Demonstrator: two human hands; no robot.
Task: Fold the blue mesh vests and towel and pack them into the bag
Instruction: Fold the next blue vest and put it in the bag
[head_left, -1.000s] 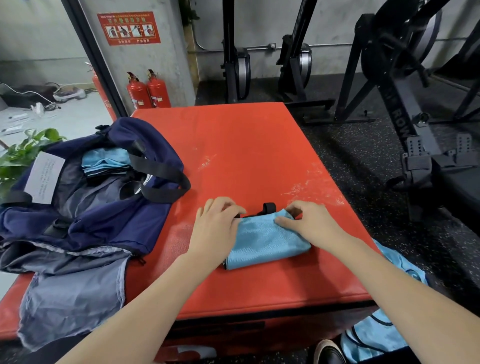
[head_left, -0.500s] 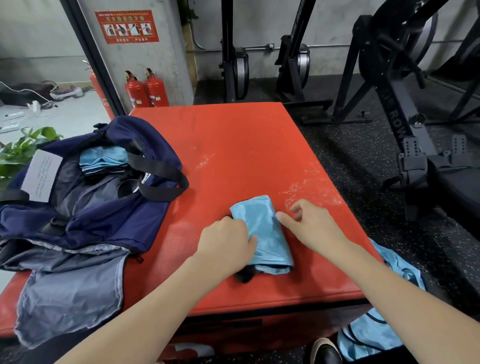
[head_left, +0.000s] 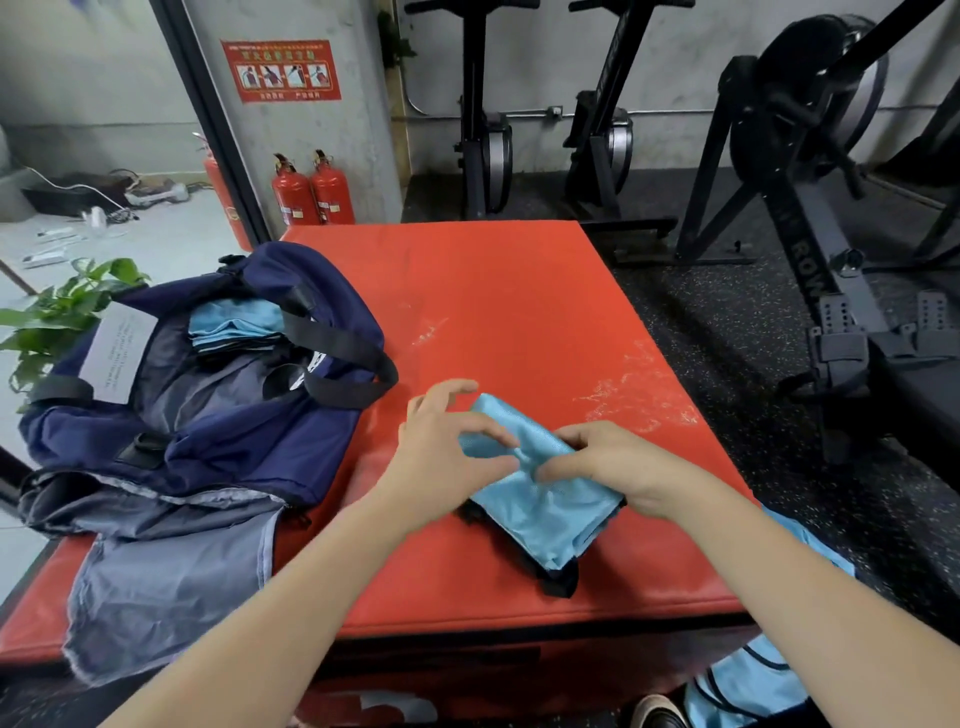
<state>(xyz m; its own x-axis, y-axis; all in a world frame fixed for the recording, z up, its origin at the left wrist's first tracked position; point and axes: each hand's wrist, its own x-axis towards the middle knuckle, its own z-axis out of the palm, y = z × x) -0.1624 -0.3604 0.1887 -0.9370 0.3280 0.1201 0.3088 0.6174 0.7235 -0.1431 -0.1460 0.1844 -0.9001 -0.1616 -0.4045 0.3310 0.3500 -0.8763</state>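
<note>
item: folded blue mesh vest (head_left: 540, 499), black-trimmed, on red mat (head_left: 519, 312). right hand (head_left: 613, 467) pinches its middle, likely to keep the folds together. left hand (head_left: 441, 447), just left of that pinch, has thumb and fingers curved over the cloth, contact unclear. navy bag (head_left: 218, 415) gapes farther left, folded blue pieces already inside, ready to receive this one.

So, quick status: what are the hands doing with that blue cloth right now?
Left hand and right hand both pinching the folded vest on the red mat. Bag open at left, blue pieces already inside. Nothing in the way.
</note>
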